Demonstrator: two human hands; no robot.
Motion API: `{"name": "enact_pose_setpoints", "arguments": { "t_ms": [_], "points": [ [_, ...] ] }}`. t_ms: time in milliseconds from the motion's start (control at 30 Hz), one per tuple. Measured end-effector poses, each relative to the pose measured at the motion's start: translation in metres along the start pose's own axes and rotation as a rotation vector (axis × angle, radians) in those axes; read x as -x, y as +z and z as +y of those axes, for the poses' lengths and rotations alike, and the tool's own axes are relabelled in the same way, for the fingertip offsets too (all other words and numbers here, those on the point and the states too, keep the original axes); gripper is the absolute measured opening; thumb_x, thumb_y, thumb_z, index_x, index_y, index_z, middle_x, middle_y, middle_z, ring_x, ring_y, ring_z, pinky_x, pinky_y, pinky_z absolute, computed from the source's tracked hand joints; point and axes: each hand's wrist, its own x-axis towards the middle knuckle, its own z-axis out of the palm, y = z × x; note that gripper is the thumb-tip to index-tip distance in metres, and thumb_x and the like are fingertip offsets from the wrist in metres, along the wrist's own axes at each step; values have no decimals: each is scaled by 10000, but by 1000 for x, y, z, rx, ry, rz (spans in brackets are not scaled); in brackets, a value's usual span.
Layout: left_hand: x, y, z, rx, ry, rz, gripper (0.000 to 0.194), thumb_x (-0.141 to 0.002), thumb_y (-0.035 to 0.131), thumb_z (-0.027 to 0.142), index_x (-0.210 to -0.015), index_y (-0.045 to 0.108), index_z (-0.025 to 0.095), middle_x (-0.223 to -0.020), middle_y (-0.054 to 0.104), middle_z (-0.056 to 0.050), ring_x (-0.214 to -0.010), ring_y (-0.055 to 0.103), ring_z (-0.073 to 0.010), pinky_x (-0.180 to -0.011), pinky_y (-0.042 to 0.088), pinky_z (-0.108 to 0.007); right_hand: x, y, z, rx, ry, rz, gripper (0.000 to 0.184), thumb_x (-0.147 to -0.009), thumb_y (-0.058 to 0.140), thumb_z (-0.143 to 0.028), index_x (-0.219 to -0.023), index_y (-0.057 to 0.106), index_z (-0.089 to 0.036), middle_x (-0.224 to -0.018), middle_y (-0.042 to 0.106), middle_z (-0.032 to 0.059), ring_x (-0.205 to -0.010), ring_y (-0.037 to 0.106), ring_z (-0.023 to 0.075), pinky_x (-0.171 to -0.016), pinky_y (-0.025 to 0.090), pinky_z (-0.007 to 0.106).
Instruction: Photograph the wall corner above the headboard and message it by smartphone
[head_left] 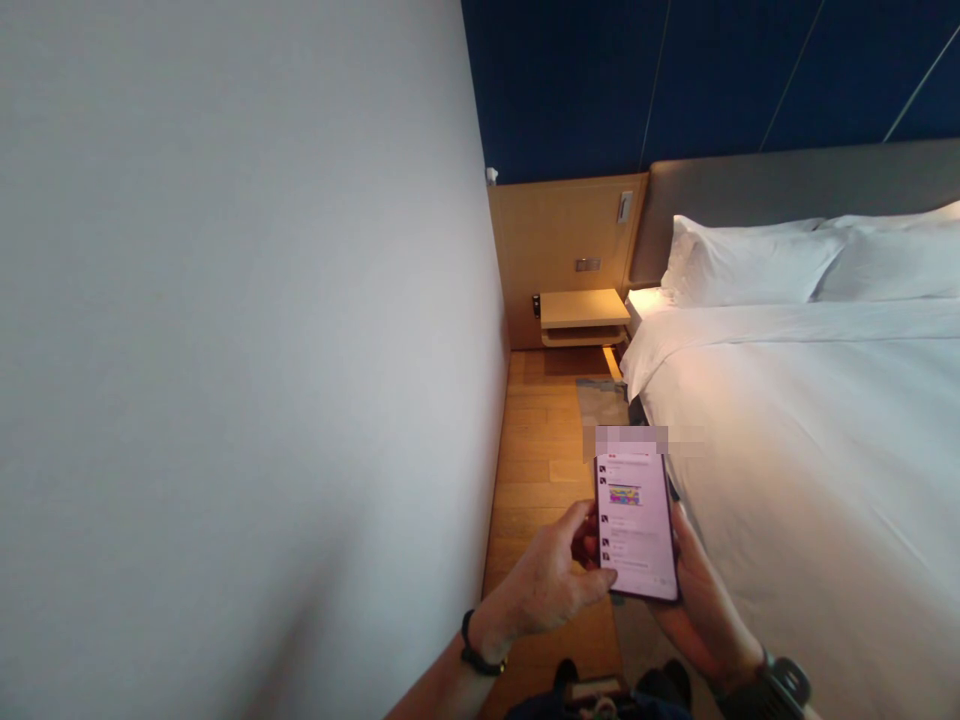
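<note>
A smartphone with a lit screen is held upright between both my hands. Its screen shows a list of messages with a small coloured picture; the top part is blurred out. My left hand grips the phone's left edge, its thumb resting at the lower left corner of the screen and its other fingers curled behind. My right hand cradles the right edge and lower back, with most of its fingers hidden behind the phone. A dark band circles my left wrist, and a watch is on my right.
A wide white wall runs along the left. To the right stands a bed with white pillows. A wooden nightstand shelf is fixed at the far end, above a wooden floor. A rug lies beside the bed.
</note>
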Motion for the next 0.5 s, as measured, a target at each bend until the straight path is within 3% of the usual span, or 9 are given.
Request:
{"name": "enact_pose_setpoints", "arguments": {
  "t_ms": [500],
  "points": [
    [1,2,2,-13,1,13,495,-713,624,76,-1195,537,149,-992,641,-41,-809,569,-115,-737,457,-232,0,1,-1,23,-28,-9,534,-932,447,-601,-1256,626,-217,-1093,725,76,-1093,636,234,-1039,450,420]
  ]
}}
